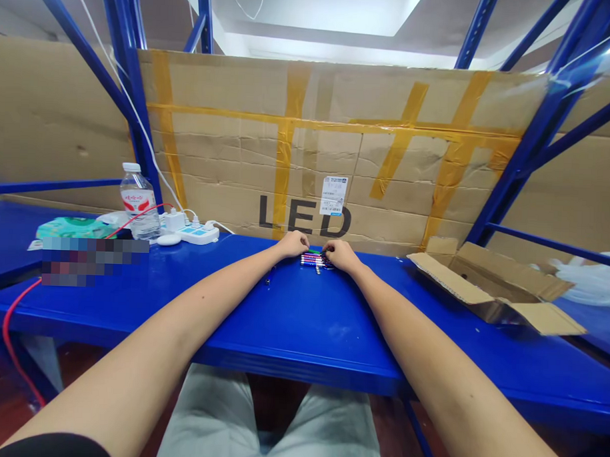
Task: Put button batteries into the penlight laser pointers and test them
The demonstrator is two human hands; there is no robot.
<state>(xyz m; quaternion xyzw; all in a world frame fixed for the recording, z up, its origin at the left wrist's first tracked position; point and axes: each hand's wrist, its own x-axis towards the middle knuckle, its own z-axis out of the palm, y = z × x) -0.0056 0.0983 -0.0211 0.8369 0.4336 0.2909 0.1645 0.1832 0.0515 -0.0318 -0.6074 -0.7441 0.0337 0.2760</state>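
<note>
Both my arms stretch to the far side of the blue table (pixel 302 322). Between my hands lies a neat row of several slim pen-like sticks (pixel 312 260), shiny, with pink, white and dark bands. At the back of this row a small green strip (pixel 315 251) shows. My left hand (pixel 292 244) is closed, its fingertips pinched at the green strip's left end. Also closed, my right hand (pixel 341 255) has its fingers bent down over the right end of the row. What exactly either hand pinches is too small to tell.
Left stand a water bottle (pixel 138 203), a green packet (pixel 75 227) and a white power strip (pixel 199 233) with plugs. An open cardboard box (pixel 483 281) lies right. A tall cardboard sheet (pixel 227 166) marked LED closes the back, between blue posts (pixel 538 136). Small dark bits (pixel 268 280) lie near my left wrist.
</note>
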